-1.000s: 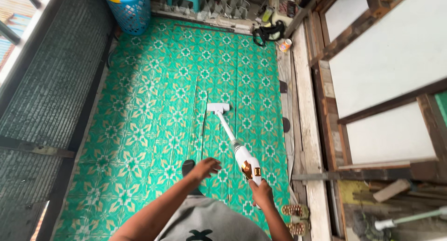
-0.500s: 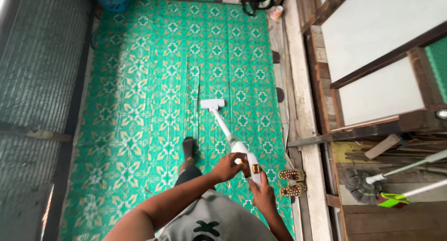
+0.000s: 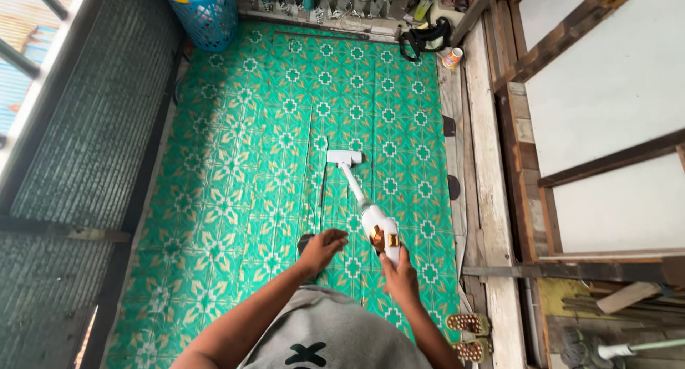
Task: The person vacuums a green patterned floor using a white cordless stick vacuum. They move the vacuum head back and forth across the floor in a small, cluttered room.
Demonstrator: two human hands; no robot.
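A white stick vacuum cleaner (image 3: pixel 371 216) is held at its handle end, its floor head set on the green patterned floor mat (image 3: pixel 235 169) well ahead of the person. The right hand (image 3: pixel 399 273) is wrapped around the handle. The left hand (image 3: pixel 322 246) is held loosely spread, just beside the vacuum's body, apart from it.

Place: my home's balcony.
Floor: green patterned mat (image 3: pixel 271 162) under my hands.
Ahead: laundry basket (image 3: pixel 207 12).
Beside my right hand (image 3: pixel 401 275): wooden wall (image 3: pixel 521 162), sandals (image 3: pixel 467 335).
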